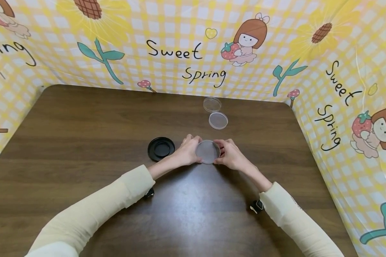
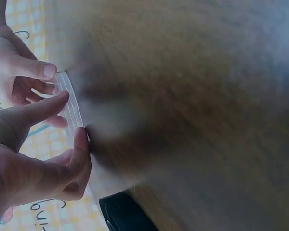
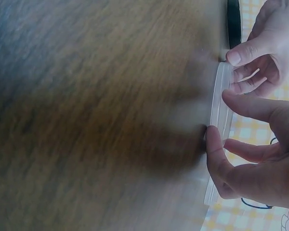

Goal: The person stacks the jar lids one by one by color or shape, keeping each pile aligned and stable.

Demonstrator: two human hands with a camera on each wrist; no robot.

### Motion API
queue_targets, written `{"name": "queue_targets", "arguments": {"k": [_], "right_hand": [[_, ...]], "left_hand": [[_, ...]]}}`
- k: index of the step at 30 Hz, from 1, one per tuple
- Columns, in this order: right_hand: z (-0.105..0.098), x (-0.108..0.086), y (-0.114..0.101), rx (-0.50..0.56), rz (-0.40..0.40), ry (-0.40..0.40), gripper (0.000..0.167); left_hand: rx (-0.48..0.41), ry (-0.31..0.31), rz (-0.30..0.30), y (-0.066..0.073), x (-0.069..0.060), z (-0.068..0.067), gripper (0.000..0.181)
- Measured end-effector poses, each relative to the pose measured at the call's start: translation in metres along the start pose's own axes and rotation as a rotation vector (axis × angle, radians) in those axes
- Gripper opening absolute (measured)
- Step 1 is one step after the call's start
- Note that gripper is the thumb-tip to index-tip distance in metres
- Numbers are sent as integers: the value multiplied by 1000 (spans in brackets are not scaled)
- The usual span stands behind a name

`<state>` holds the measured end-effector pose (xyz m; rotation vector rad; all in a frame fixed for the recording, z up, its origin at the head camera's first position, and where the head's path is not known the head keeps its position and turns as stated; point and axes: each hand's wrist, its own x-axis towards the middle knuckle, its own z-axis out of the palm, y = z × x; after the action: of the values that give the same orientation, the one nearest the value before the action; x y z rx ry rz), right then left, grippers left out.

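Note:
A clear, shallow round petri dish (image 1: 207, 152) lies flat near the middle of the table, between both hands. My left hand (image 1: 190, 151) holds its left edge between thumb and fingers. From the right side, my right hand (image 1: 231, 154) grips the opposite edge the same way. Seen side-on in the right wrist view, the dish (image 3: 222, 96) has a layered rim, and fingertips touch it at both ends. Whether it is one piece or two fitted together I cannot tell.
Left of my left hand sits a black round dish (image 1: 152, 149) with a raised inner ring. Toward the back lie two more clear round dishes, a nearer one (image 1: 218, 120) and a farther one (image 1: 212, 104). A checked cloth (image 1: 167, 64) walls the wooden table (image 1: 83, 121).

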<state>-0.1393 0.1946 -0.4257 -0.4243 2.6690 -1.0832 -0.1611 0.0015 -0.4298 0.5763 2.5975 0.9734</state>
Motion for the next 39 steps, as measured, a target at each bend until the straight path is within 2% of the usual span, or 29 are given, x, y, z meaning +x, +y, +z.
{"name": "queue_targets", "arguments": {"k": [11,17,23,29,34,39], "right_hand": [[1,0,2,22,6,1,71],[0,-2,0,26,18,5,72],[0,-4,2,29,16,9,72],[-7,0,6,-2,2,20,64],[-21,7,12,46,45,15,62],[-34,16,19,64,70,30,63]], "left_hand": [[8,-21,-1,-2,1,-1,66],[4,-38,21,-4,1,-3,68],[38,-53,42,-7,5,-9,71],[33,-78,71,-9,14,-17,65],[38,-64,114,-9,27,-22,58],[36,-114,89,-6,40,-27,61]]}}
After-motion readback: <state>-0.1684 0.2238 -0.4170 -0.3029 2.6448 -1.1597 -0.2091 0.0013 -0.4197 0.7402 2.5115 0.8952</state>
